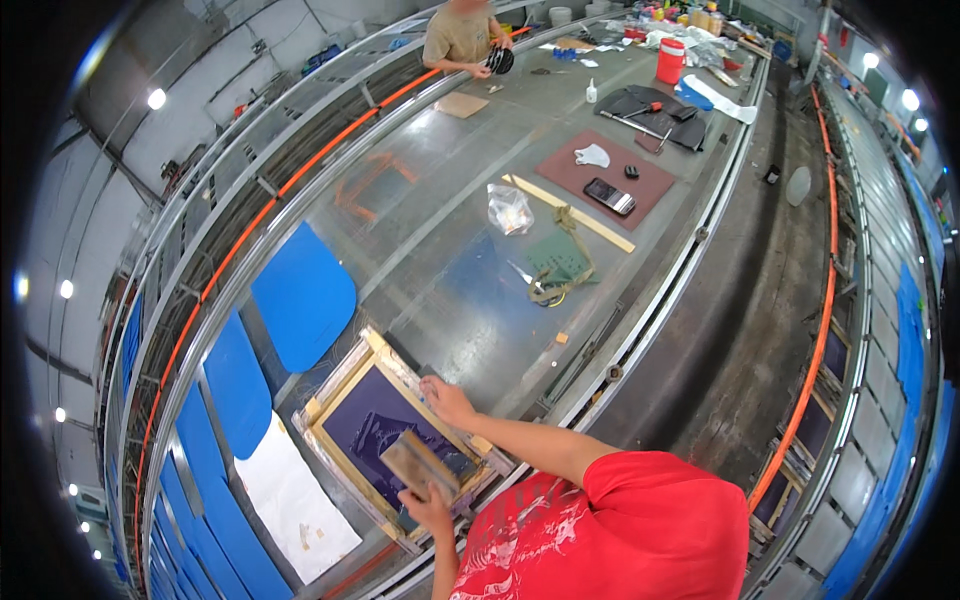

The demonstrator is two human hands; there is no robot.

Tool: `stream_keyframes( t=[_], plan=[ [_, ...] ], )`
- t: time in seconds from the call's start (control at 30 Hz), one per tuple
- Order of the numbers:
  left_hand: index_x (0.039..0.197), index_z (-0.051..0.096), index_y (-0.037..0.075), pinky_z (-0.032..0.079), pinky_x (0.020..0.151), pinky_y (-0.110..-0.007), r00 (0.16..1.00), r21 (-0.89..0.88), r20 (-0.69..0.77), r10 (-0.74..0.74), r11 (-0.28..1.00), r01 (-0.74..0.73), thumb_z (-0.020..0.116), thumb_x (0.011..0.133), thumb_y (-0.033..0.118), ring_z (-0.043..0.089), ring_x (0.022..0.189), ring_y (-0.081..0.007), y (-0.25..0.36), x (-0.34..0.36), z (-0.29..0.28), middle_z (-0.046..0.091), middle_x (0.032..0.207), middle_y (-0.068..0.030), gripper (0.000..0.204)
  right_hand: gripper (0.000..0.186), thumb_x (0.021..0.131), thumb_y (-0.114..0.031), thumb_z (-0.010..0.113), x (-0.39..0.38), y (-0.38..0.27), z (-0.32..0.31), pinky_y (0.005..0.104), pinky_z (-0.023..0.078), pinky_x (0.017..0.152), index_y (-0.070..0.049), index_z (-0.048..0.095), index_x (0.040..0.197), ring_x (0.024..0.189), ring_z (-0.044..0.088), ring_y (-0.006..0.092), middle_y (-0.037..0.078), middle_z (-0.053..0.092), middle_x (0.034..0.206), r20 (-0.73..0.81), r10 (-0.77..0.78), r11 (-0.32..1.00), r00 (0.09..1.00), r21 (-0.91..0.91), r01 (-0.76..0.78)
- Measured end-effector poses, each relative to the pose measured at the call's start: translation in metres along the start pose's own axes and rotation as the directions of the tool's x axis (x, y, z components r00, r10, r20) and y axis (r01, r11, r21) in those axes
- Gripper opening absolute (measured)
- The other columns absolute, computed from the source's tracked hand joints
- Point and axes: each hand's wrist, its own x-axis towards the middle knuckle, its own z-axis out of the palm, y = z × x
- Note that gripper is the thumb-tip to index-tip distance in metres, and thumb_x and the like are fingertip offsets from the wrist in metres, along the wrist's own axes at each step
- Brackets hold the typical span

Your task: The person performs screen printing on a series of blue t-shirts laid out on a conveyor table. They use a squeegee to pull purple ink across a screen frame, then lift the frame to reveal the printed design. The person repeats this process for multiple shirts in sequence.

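A screen printing frame (340, 462) with wooden sides and dark purple mesh lies on the long table, tilted in view. Dark wet-looking ink (378, 432) is smeared across the middle of the mesh. My left hand (430, 508) grips a squeegee (420, 466) with a broad tan body, held over the near part of the mesh. At the frame's far right side, my right hand (448, 402) is closed on the wooden edge; its fingertips are partly hidden.
Blue sheets (305, 297) and a white sheet (290, 500) lie left of the frame. Beyond are a plastic bag (510, 210), a wooden strip (570, 213), a phone (609, 197) on a maroon mat (560, 160) and a red jug (670, 62). Another person (462, 42) stands across the table.
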Motion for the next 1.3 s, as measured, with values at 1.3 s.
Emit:
stream_keyframes(
  t=[1.3],
  plan=[
    [0.105, 0.051, -0.004, 0.046, 0.084, -0.043, 0.974, 0.096, -0.181, -0.133, 0.984, 0.152, 0.076, 0.085, 0.010, 0.058, 0.088, -0.0332, -0.051, 0.002, -0.068, 0.060, 0.095, -0.0195, 0.035, 0.038, 0.105, -0.044, 0.048, 0.000, 0.005, -0.005, 0.0498, 0.046, 0.064, -0.012, 0.060, 0.123, 0.065, 0.063, 0.0408, 0.020, 0.057, 0.062, -0.044, -0.015, 1.000, 0.999, -0.001, 0.015]
  ],
)
